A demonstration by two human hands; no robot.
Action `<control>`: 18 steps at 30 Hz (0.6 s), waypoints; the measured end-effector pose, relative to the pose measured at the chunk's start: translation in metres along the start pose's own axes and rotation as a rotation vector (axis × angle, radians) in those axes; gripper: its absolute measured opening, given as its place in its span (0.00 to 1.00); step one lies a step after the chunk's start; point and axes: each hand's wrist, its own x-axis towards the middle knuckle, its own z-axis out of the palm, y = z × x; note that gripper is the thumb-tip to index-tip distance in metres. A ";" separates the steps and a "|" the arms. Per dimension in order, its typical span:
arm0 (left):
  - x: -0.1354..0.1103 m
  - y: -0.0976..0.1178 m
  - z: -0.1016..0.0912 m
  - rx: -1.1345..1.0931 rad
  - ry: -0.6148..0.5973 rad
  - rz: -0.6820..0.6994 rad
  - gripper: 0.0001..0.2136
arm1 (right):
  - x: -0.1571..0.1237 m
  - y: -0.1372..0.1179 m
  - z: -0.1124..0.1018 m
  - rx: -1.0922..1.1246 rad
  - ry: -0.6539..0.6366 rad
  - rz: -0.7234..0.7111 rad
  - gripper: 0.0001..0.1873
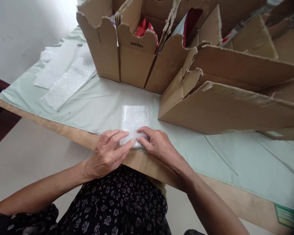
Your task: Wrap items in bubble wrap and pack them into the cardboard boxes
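A small rectangular piece of bubble wrap [135, 118] lies at the front of the cloth-covered table, its near end looking folded or rolled. My left hand [110, 148] has its thumb and fingers closed on the near left part of it. From the right, my right hand [155, 141] grips the near right part, fingers bent and thumb close to the left thumb. Whether anything is wrapped inside the near end cannot be made out.
Several loose bubble wrap sheets [68, 76] lie at the back left. Cardboard bins [107, 49] line the back, some holding red packets [141, 28]. A long cardboard box [225, 107] stands at right. The table's wooden edge [71, 134] runs along the front.
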 end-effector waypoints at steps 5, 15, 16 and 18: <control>0.009 -0.008 0.005 -0.007 -0.213 0.035 0.10 | -0.012 -0.003 -0.006 -0.206 0.150 -0.073 0.15; 0.020 -0.026 0.001 -0.176 -0.200 -0.005 0.10 | -0.017 0.011 0.001 -0.272 0.150 -0.447 0.14; 0.020 -0.025 0.000 -0.171 -0.181 -0.029 0.12 | -0.010 0.013 -0.001 -0.211 0.120 -0.415 0.14; 0.020 -0.024 0.000 -0.126 -0.119 -0.053 0.16 | 0.000 0.016 -0.006 -0.114 0.059 -0.366 0.16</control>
